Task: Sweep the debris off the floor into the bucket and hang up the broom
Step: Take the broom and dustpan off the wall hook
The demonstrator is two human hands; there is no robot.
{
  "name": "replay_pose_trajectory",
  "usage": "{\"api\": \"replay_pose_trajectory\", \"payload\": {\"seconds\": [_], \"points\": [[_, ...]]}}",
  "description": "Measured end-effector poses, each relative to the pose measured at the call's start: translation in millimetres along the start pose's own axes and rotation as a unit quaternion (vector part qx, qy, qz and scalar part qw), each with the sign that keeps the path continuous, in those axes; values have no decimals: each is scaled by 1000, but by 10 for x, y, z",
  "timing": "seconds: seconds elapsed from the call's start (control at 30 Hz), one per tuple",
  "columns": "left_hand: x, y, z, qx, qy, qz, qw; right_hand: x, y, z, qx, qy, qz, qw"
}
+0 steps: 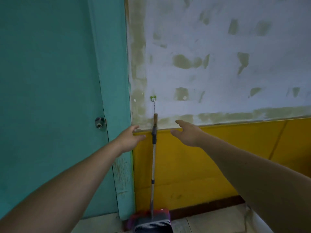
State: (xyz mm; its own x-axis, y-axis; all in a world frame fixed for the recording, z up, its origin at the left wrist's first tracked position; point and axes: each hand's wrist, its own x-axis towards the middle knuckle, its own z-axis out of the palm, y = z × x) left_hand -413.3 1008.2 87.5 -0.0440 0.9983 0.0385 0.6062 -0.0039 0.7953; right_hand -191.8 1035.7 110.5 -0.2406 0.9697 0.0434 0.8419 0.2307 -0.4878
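Where patchy wall (pixel 218 47) meets teal door (pixel 50 81), broom (pixel 153 165) hangs — apparently hooked.

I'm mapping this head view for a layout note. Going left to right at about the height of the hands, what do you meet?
door knob → left hand → broom, hanging against the wall → right hand
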Motion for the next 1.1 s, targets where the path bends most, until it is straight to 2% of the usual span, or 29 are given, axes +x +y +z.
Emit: {"api": "replay_pose_trajectory", "payload": {"seconds": [0.33,0.6,0.77,0.93,1.1], "points": [[1391,-131,273,25,25,-33,999,1638,285,176,17,-30,-58,998],[2553,-201,681,-16,30,-92,995,2860,519,306,47,-68,-101,991],[2901,-370,825,6,4,-109,994,3223,582,464,89,-41,-115,989],[2987,-455,938,18,-48,-91,995,3344,529,541,59,-36,-177,982],[2991,-540,980,-5,-42,-72,997,3377,480,593,56,8,-176,983]]}}
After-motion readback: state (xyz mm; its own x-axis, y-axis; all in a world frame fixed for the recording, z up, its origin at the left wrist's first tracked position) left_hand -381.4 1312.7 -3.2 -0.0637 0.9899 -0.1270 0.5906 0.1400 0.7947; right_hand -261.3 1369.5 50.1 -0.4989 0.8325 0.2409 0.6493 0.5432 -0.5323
